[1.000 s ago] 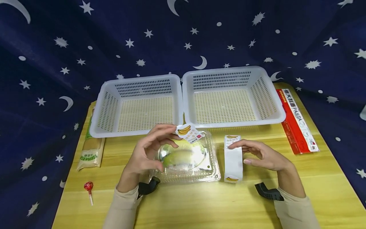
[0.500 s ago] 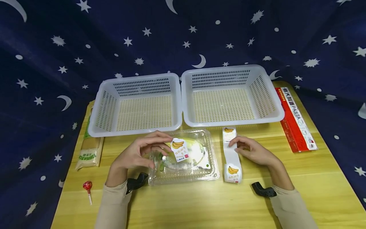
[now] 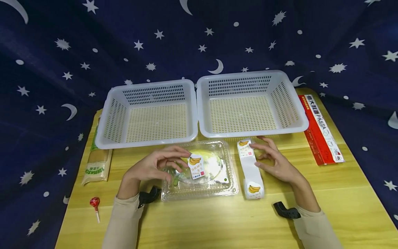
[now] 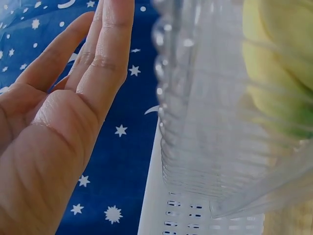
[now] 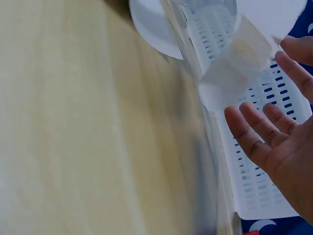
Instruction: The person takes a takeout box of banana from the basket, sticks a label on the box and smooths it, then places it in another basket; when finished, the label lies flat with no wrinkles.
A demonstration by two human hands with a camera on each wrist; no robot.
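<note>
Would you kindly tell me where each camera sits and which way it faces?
Head: on the person's head, facing forward and down over the table; left hand, right hand and sleeves show.
Left wrist: on that wrist, facing past clear container toward starry cloth; left hand shows.
Right wrist: on that wrist, facing across table toward white basket; right hand shows.
Head and left wrist share the clear container.

baskets (image 3: 253,134) block beyond container (image 3: 214,191); front tabletop (image 3: 217,226) passable
</note>
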